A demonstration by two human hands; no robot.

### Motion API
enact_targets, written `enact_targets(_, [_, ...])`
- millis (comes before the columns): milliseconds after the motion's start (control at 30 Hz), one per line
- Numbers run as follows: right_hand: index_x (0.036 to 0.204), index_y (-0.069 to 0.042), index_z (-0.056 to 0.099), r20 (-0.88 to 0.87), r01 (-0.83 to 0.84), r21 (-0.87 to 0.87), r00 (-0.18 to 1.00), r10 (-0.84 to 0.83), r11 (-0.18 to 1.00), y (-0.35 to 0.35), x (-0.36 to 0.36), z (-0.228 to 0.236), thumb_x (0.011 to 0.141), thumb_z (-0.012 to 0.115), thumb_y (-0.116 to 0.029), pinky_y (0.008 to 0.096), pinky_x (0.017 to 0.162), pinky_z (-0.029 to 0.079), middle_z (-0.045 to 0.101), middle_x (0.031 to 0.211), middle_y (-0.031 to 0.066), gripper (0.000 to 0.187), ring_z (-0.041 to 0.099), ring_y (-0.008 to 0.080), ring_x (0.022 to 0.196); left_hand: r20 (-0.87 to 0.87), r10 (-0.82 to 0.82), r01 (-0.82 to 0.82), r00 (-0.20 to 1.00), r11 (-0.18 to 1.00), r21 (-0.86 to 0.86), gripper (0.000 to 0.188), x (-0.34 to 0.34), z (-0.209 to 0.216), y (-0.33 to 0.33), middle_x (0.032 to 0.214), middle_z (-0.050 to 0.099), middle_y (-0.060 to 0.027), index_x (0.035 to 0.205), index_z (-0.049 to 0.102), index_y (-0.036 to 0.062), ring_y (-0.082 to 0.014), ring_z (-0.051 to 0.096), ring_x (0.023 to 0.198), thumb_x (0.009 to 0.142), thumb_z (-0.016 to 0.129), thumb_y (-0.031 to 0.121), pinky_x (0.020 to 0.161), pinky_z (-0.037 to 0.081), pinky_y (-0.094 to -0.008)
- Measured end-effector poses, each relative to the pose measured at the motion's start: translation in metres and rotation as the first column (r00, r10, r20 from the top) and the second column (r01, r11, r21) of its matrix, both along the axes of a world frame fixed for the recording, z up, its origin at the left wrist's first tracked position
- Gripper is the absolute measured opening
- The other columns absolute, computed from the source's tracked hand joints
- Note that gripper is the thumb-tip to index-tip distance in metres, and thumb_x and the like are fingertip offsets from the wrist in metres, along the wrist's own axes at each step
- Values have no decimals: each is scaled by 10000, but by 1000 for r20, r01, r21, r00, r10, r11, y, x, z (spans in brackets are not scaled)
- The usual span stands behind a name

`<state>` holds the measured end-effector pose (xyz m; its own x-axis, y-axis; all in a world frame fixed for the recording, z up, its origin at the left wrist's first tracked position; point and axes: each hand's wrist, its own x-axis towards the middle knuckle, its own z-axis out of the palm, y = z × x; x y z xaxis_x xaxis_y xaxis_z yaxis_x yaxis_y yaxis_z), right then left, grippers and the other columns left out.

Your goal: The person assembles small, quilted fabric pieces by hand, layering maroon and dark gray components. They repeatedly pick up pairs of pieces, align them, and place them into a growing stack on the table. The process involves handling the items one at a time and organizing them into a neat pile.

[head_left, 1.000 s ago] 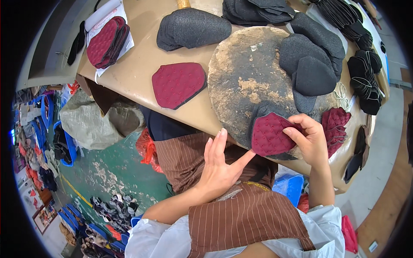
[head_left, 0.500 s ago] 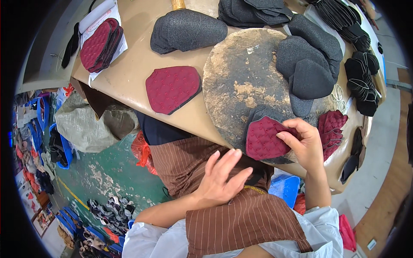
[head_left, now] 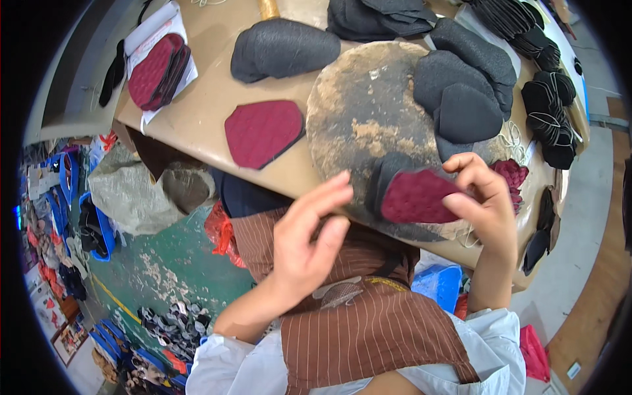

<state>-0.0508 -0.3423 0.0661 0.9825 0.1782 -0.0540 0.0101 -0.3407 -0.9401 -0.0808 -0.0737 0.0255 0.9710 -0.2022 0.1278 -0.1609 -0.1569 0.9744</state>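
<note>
"Where does this camera sit?"
"On the person's head, the left of two, facing down past the apron [head_left: 368, 339]."
"How near?"
"Close above left hand [head_left: 303, 243] and right hand [head_left: 488, 201], wide enough for table [head_left: 204, 105] and floor [head_left: 178, 243]."

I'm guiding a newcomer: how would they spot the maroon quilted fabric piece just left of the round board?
On the tan tabletop, find the large round board, grey with tan patches. Just left of it lies the maroon quilted fabric piece with a dark edge. Unlike the maroon quilted stack farther left, it lies directly on the tabletop.
</note>
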Motion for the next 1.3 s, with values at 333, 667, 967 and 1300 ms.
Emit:
enact_targets(333, [1010, -50, 515, -313, 208, 427, 947, -72, 880, 15, -6, 3, 846, 666, 11, 200, 736, 487, 625, 900, 21, 231, 596, 60, 826, -575, -531, 23, 622, 747, -665, 547, 23, 42, -25, 1138, 630, -147, 1358, 380, -48, -207, 665, 945, 1010, 381, 374, 822, 544, -331])
enact_targets(667, [1021, -40, 624, 326, 708, 54, 654, -682, 704, -59, -47, 25, 840, 689, -31, 173, 495, 330, 527, 671, -50, 192, 433, 4, 562, -415, 253, -346, 874, 923, -166, 282, 25, 20, 12, 786, 658, -32, 1111, 568, -59, -80, 636, 637, 900, 645, 111, 537, 530, -224])
enact_targets(967, [1400, -67, 416, 179, 510, -588, 839, -514, 628, -99, -113, -23, 730, 748, -33, 363, 966, 431, 487, 1326, 146, 748, 522, 279, 1169, 485, 365, -603, 795, 569, 559, 638, 31, -12, 35, 1336, 353, -217, 1335, 442, -14, -340, 420, 1213, 802, 742, 169, 1019, 362, -431])
enact_targets(1300, [914, 6, 534, 20, 593, -385, 771, -636, 707, -100, -142, 11, 779, 716, 9, 208, 653, 436, 599, 786, 6, 227, 560, 68, 772, 285, -279, 59, 917, 801, 596, 636, -41, -13, -43, 1437, 162, -328, 1291, 538, 119, -451, 272, 1257, 708, 790, 164, 1014, 290, -502])
